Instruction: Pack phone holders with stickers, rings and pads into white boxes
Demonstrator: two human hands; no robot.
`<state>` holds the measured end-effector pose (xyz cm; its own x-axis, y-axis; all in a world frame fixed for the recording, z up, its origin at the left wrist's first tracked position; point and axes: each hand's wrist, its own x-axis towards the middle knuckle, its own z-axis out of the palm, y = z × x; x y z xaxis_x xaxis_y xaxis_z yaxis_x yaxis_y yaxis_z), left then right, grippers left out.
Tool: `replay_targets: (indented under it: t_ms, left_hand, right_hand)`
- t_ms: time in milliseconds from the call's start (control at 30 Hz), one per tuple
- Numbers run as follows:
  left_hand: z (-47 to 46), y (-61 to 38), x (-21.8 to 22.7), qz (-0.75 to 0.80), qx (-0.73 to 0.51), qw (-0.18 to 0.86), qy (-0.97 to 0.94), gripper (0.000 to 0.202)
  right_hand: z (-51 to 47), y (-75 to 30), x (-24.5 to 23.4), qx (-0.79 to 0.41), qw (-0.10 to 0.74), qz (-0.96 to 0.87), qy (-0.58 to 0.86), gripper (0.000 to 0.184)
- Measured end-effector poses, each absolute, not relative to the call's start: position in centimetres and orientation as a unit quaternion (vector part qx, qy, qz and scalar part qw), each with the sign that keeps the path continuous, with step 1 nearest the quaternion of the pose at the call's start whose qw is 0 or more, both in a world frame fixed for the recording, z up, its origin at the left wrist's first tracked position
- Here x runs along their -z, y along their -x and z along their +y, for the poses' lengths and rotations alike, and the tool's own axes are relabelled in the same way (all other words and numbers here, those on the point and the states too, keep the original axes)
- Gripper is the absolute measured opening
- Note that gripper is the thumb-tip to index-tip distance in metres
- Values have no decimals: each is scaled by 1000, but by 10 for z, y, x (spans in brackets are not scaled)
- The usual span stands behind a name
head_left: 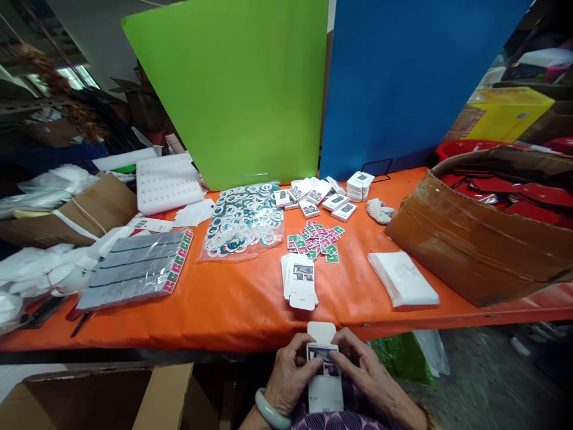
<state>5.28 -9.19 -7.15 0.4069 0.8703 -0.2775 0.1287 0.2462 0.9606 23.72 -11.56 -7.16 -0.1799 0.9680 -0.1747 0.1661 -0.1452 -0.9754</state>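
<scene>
Between my two hands is a flattened white printed box [325,394], its end flap standing up beyond my fingers. My left hand [290,373], with a pale bangle at the wrist, grips its left edge, thumb on the printed face. On the right edge my right hand [362,370] closes the same way, thumb pressed near the printed picture. Just ahead on the orange table [242,304] lies a stack of similar flat white boxes [302,280]. Beyond it are scattered pink and green stickers [316,242] and a loose pile of folded small boxes [313,191].
A clear bag of ring-shaped pieces [246,218] lies left of centre, near a wrapped grey bundle [134,269]. To the right are a white packet [403,279], a white glove [380,211] and a large brown carton [474,239]. Green [237,89] and blue [403,83] boards stand behind.
</scene>
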Motion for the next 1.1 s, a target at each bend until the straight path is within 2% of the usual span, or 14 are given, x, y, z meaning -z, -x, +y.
replay_targets:
  t_ms: [67,133,233,300,367,433,567,767,967,1100]
  left_hand:
    - [-86,-56,69,492,-298,580,-576,17]
    - [-79,-60,66,518,-327,538,-580,22]
    - [-68,-65,64,512,-376,589,-500,21]
    - [-63,-67,64,494,-381,646,-441,35]
    - [-62,-65,67,480,-367,671,-430,37]
    - [-63,-62,71,485,-354,652,-463,29]
    - [-71,-54,78,515,-348,579,-528,29]
    - [-69,-53,83,508,-358,618,-482,34]
    - [-57,-61,68,514,-353,630,-463,26]
    - [-58,-58,62,514,-319,626,-491,23]
  right_hand:
    - [-111,-231,75,-519,389,-522,554,35]
    - [-104,-226,78,-521,419,-483,564,37]
    - [-91,-223,79,-591,466,-396,526,39]
    - [-84,-225,77,-625,465,-378,501,50]
    - [-82,-228,75,-604,447,-428,502,40]
    - [-84,-230,73,-537,431,-513,512,27]
    - [-93,-230,76,-453,410,-609,505,26]
    - [-90,-229,75,-465,406,-592,517,27]
    - [-77,-227,60,-608,406,-448,515,29]
    - [-78,-227,59,-663,405,-381,501,24]
